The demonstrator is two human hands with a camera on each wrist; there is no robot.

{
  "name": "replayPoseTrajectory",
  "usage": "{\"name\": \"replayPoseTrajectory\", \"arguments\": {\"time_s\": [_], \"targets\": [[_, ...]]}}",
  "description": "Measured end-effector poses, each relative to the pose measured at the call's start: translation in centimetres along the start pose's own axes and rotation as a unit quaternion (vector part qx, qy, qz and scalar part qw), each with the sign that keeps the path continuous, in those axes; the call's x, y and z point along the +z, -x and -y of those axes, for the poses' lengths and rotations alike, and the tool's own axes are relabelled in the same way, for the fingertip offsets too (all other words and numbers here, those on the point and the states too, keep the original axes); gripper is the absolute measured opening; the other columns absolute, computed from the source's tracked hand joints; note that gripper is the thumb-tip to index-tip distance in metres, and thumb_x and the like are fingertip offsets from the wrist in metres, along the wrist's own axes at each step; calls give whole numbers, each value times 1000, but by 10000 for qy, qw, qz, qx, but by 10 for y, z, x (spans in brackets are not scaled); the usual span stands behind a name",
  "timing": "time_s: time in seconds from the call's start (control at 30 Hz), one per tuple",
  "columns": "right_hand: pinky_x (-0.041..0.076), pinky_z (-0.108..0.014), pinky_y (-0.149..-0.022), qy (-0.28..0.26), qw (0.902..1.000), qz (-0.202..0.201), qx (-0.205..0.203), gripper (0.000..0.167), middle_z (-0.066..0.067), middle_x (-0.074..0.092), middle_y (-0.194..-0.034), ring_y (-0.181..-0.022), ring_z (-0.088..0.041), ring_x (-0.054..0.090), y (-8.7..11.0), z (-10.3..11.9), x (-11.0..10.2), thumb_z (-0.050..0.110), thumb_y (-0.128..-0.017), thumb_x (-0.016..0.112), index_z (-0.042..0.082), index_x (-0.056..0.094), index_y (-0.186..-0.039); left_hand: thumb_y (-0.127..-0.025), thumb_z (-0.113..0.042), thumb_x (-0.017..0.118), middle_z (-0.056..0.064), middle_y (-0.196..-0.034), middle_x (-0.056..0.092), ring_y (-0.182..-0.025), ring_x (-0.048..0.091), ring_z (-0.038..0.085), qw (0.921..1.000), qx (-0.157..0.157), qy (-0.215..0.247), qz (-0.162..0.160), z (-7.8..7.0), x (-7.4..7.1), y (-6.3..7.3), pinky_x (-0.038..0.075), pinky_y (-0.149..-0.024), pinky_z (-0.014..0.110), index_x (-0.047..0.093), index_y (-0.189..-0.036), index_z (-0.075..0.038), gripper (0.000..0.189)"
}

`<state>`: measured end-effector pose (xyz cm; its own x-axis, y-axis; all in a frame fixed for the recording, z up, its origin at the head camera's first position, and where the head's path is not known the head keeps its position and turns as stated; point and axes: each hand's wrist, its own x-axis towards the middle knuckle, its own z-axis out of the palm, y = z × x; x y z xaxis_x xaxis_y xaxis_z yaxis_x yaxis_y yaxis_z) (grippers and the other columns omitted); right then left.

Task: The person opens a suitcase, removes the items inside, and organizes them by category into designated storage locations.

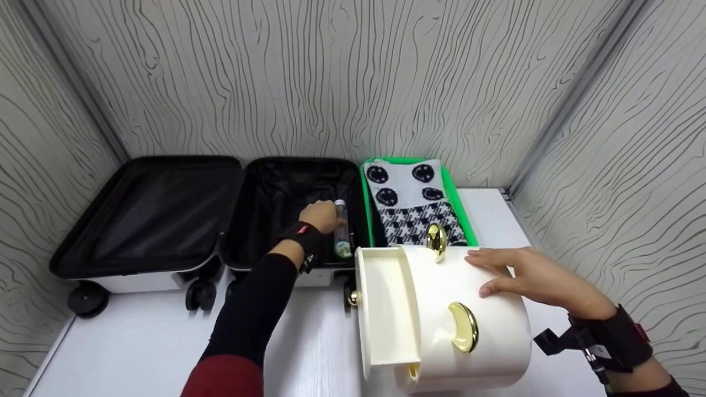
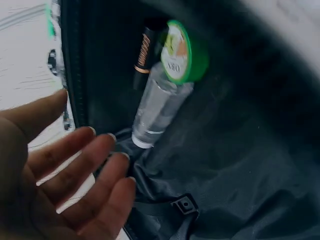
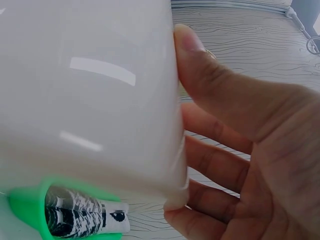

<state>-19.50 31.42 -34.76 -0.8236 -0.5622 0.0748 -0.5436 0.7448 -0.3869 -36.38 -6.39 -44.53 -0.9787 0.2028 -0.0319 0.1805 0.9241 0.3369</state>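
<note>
My left hand (image 1: 321, 216) hovers inside the black-lined suitcase (image 1: 276, 190), fingers loosely extended and holding nothing in the left wrist view. Beside it lies a clear bottle (image 2: 162, 107) with a white cap. A round green tub (image 2: 185, 55) with a printed label and a black tube (image 2: 146, 50) with copper lettering sit at the bottle's far end. My right hand (image 1: 529, 275) rests on a glossy white storage box (image 1: 441, 292), thumb and fingers spread over its curved surface. The box's drawer (image 1: 389, 309) is pulled out to the left.
The suitcase's other half (image 1: 149, 215) lies open at the left, with black wheels (image 1: 88, 299) at its front. Behind the box stands a green basket (image 1: 462, 212) holding folded patterned knitwear (image 1: 411, 190). Gold handles (image 1: 465, 327) jut from the box. Wood-grain panels enclose the white table.
</note>
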Motion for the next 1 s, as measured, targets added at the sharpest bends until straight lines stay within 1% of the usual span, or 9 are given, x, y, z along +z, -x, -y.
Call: {"name": "replayPoseTrajectory", "arguments": {"time_s": [0.13, 0.23, 0.37, 0.53, 0.7, 0.77, 0.83, 0.93, 1.0], "targets": [[49, -46, -93, 63, 9998, -87, -145, 55, 2, 64, -129, -117, -30, 59, 0, 1, 1, 47, -80, 76, 18, 68, -127, -90, -32, 70, 17, -106, 69, -96, 66, 36, 9979, -514, -373, 123, 0, 7, -11, 54, -81, 49, 73, -104, -3, 32], [49, -37, -95, 90, 9998, -156, -130, 54, 3, 64, -128, -117, -28, 60, 2, -1, 0, 46, -80, 76, 19, 68, -126, -91, -28, 67, 17, -116, 67, -104, 63, 36, 9951, -683, -546, 458, -7, 10, -21, 52, -86, 49, 71, -114, -2, 35], [48, -34, -95, 188, 9995, -201, -120, 54, 2, 64, -129, -118, -28, 59, 5, -3, 0, 47, -80, 76, 20, 68, -127, -92, -27, 63, 17, -124, 63, -111, 59, 36, 9922, -695, -655, 807, -18, 11, -34, 51, -89, 48, 68, -120, -3, 38], [49, -36, -94, 153, 9996, -174, -140, 54, 2, 64, -129, -117, -29, 60, 5, -3, 1, 47, -81, 75, 20, 68, -127, -93, -26, 62, 15, -124, 64, -109, 61, 34, 9905, -605, -880, 862, -21, 15, -46, 52, -84, 48, 71, -118, -8, 33], [49, -35, -94, 72, 9997, -165, -184, 54, 1, 64, -129, -116, -29, 60, 2, 0, 2, 46, -80, 76, 19, 68, -127, -96, -24, 58, 16, -120, 65, -105, 62, 34, 9900, -801, -824, 821, -15, 24, -45, 53, -82, 47, 70, -117, -4, 31], [49, -34, -95, 53, 9997, -156, -156, 55, 2, 64, -129, -117, -27, 60, -1, 1, 1, 47, -80, 75, 19, 68, -126, -98, -24, 56, 17, -120, 64, -106, 61, 34, 9884, -878, -822, 929, -15, 25, -42, 53, -83, 46, 67, -121, -3, 33], [48, -34, -96, 18, 9998, -146, -113, 55, 3, 64, -129, -118, -27, 60, -1, 2, 1, 48, -80, 75, 19, 68, -126, -101, -25, 51, 17, -121, 62, -107, 60, 33, 9871, -945, -804, 1015, -18, 27, -38, 52, -84, 45, 63, -125, -2, 36], [47, -36, -97, -49, 9999, -87, -75, 55, 1, 63, -129, -119, -27, 59, -1, 2, 1, 49, -81, 74, 19, 68, -127, -105, -25, 42, 18, -119, 62, -106, 60, 33, 9862, -1108, -665, 1034, -27, 21, -26, 52, -84, 43, 62, -125, 0, 37], [47, -39, -98, -76, 9999, -54, -59, 56, 0, 63, -130, -120, -28, 58, -1, 3, 1, 49, -81, 73, 19, 68, -127, -106, -24, 41, 19, -117, 64, -104, 61, 33, 9869, -1207, -457, 966, -28, 22, -25, 52, -84, 43, 62, -124, 1, 37]]}}
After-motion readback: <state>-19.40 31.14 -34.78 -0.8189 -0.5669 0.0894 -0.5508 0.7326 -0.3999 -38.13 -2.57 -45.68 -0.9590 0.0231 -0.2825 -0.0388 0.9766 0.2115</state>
